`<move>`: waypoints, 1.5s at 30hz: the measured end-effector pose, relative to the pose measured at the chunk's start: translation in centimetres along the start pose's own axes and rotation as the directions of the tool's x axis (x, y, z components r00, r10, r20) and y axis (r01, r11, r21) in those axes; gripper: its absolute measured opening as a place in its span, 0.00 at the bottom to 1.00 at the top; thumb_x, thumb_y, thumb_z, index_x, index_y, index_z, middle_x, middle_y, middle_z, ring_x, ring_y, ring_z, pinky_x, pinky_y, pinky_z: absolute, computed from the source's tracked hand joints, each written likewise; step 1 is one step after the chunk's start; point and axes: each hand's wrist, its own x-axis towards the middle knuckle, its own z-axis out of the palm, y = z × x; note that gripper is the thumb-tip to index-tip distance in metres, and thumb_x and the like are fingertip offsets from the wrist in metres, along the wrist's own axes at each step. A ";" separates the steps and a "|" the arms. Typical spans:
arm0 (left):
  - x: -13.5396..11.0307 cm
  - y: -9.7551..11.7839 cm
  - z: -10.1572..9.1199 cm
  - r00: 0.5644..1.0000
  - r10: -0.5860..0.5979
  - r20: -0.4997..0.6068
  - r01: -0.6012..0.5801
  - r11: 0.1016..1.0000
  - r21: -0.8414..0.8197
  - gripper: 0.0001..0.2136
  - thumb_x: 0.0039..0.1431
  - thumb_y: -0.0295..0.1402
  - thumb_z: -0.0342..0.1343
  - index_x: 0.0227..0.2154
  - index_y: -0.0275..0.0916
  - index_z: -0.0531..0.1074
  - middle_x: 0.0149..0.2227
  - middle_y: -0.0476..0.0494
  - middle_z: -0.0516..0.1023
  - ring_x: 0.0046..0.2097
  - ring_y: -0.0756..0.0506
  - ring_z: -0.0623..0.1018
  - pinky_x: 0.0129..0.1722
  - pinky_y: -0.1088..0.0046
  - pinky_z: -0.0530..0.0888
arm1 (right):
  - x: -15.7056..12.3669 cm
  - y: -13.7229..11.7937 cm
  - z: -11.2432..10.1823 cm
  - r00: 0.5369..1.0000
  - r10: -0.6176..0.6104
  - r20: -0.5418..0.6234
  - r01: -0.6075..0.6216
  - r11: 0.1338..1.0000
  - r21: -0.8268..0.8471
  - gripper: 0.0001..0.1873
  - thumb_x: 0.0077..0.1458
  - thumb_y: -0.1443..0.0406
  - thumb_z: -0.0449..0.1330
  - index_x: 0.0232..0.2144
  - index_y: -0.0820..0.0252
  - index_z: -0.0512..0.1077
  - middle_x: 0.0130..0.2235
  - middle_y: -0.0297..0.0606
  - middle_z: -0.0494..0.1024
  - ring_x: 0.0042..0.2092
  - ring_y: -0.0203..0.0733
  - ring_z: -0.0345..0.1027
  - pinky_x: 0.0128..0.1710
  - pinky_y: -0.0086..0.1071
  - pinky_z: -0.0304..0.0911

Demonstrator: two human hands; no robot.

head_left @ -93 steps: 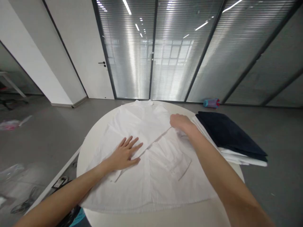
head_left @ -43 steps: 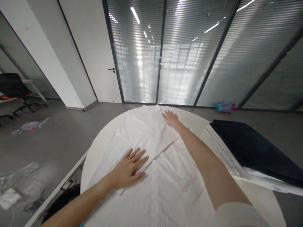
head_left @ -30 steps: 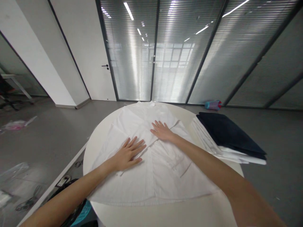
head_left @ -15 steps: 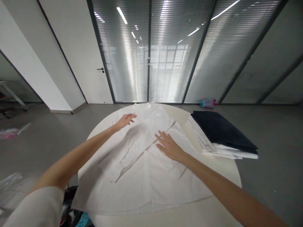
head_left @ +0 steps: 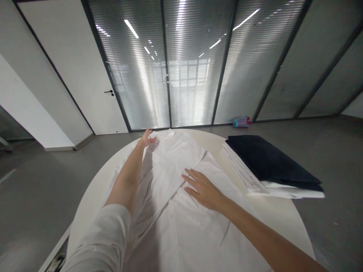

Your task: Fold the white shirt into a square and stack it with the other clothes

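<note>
A white button-up shirt (head_left: 181, 155) lies spread over the round table, its collar at the far edge and its buttoned front facing up. One sleeve is folded slantwise across the body. My left hand (head_left: 147, 139) reaches to the far left shoulder beside the collar, fingers apart; whether it touches the cloth I cannot tell. My right hand (head_left: 204, 189) rests flat on the shirt near the middle, close to the slanting sleeve edge, with its fingers spread. My left forearm covers part of the shirt's left side.
On the table's right (head_left: 295, 223) stands a stack of folded white garments (head_left: 241, 170) with dark navy folded cloth (head_left: 272, 158) on top. A blue and red item (head_left: 241, 122) lies on the floor by the glass wall. A door (head_left: 70, 68) is at the back left.
My left hand has moved farther away and left, from over the upper shirt to the shoulder by the collar. My right hand stays on the shirt. The camera view has shifted slightly.
</note>
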 end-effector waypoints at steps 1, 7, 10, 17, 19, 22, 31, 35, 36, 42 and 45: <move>0.6 -0.3 0.0 1.000 -0.002 -0.013 0.002 1.000 -0.002 0.30 0.67 0.52 0.44 0.67 0.41 0.55 0.63 0.27 0.60 0.42 0.40 0.81 0.35 0.66 0.80 | 0.0 0.0 -0.1 1.000 0.006 0.011 -0.006 1.000 0.001 0.33 0.69 0.47 0.41 0.66 0.58 0.61 0.70 0.43 0.54 0.70 0.54 0.46 0.68 0.52 0.48; 3.1 -2.3 0.1 0.990 0.114 -0.085 -0.107 0.991 0.085 0.28 0.64 0.41 0.57 0.64 0.45 0.56 0.49 0.39 0.73 0.38 0.47 0.81 0.38 0.69 0.80 | 0.2 -0.3 -0.6 0.997 0.028 0.068 -0.029 1.000 0.009 0.34 0.69 0.46 0.41 0.67 0.57 0.59 0.70 0.41 0.53 0.71 0.53 0.43 0.68 0.51 0.46; 3.9 -2.9 -0.2 0.974 0.206 -0.098 -0.178 0.956 0.234 0.24 0.65 0.35 0.57 0.62 0.43 0.59 0.43 0.43 0.75 0.38 0.49 0.79 0.40 0.69 0.79 | 0.2 -0.3 -0.7 0.997 0.030 0.075 -0.031 0.999 0.015 0.35 0.68 0.46 0.41 0.68 0.57 0.58 0.70 0.41 0.54 0.71 0.53 0.43 0.69 0.51 0.46; 3.8 -2.5 -1.2 0.889 0.457 0.003 -0.345 0.666 0.662 0.11 0.60 0.31 0.60 0.46 0.38 0.75 0.56 0.36 0.71 0.60 0.35 0.69 0.56 0.56 0.71 | 0.2 -0.1 -0.4 0.999 0.016 0.050 -0.017 1.000 0.014 0.33 0.68 0.46 0.42 0.67 0.55 0.60 0.69 0.40 0.57 0.70 0.53 0.45 0.68 0.51 0.47; 3.4 -2.3 -1.3 0.865 0.495 0.088 -0.389 0.549 0.739 0.14 0.58 0.27 0.59 0.48 0.41 0.77 0.59 0.36 0.69 0.65 0.31 0.62 0.62 0.54 0.64 | 0.2 0.0 -0.3 0.999 0.010 0.043 -0.010 1.000 0.012 0.32 0.69 0.47 0.42 0.67 0.54 0.60 0.69 0.39 0.57 0.70 0.53 0.45 0.68 0.51 0.48; 2.8 -2.2 -1.1 0.851 0.479 0.215 -0.428 0.396 0.813 0.20 0.55 0.25 0.58 0.51 0.45 0.76 0.58 0.38 0.70 0.63 0.30 0.64 0.64 0.53 0.59 | 0.2 0.1 -0.2 0.999 0.006 0.044 -0.007 1.000 0.014 0.32 0.68 0.47 0.43 0.67 0.53 0.60 0.69 0.39 0.57 0.70 0.53 0.46 0.67 0.53 0.48; 0.8 -1.8 0.8 0.840 0.360 0.405 -0.472 0.118 0.874 0.10 0.53 0.40 0.63 0.32 0.39 0.79 0.52 0.36 0.76 0.59 0.32 0.71 0.60 0.59 0.64 | 0.2 0.1 -0.1 0.999 -0.009 0.037 0.009 1.000 -0.017 0.32 0.69 0.47 0.43 0.66 0.55 0.62 0.69 0.39 0.58 0.70 0.55 0.47 0.67 0.51 0.48; 0.2 -2.0 4.1 0.822 0.414 0.391 -0.464 0.089 0.881 0.23 0.66 0.46 0.48 0.54 0.37 0.73 0.60 0.30 0.69 0.65 0.30 0.63 0.64 0.51 0.57 | 0.3 0.0 -0.2 0.999 -0.008 0.050 0.010 0.999 -0.033 0.32 0.69 0.48 0.43 0.65 0.57 0.63 0.69 0.40 0.58 0.70 0.55 0.47 0.67 0.51 0.48; 0.1 -2.1 5.0 0.813 0.418 0.405 -0.479 0.086 0.874 0.25 0.67 0.46 0.45 0.60 0.39 0.67 0.63 0.32 0.66 0.67 0.31 0.60 0.65 0.51 0.55 | 0.3 0.0 -0.2 0.999 -0.005 0.052 0.007 0.999 -0.033 0.32 0.69 0.48 0.43 0.65 0.57 0.63 0.69 0.40 0.58 0.70 0.55 0.47 0.67 0.51 0.48; -0.4 -4.0 8.6 0.789 0.249 0.562 -0.596 0.087 0.798 0.23 0.66 0.48 0.49 0.60 0.50 0.67 0.65 0.44 0.67 0.69 0.35 0.57 0.67 0.46 0.47 | 0.2 0.1 -0.2 0.999 -0.006 0.039 0.007 1.000 -0.007 0.31 0.69 0.48 0.43 0.66 0.55 0.62 0.69 0.40 0.58 0.70 0.55 0.47 0.67 0.52 0.49; -0.8 -4.7 8.4 0.780 0.176 0.600 -0.621 0.103 0.777 0.22 0.64 0.49 0.52 0.58 0.51 0.70 0.65 0.46 0.66 0.69 0.35 0.57 0.67 0.45 0.44 | 0.2 0.1 -0.1 0.999 -0.008 0.035 0.008 1.000 -0.015 0.31 0.69 0.48 0.43 0.66 0.55 0.62 0.69 0.41 0.58 0.70 0.55 0.47 0.67 0.52 0.49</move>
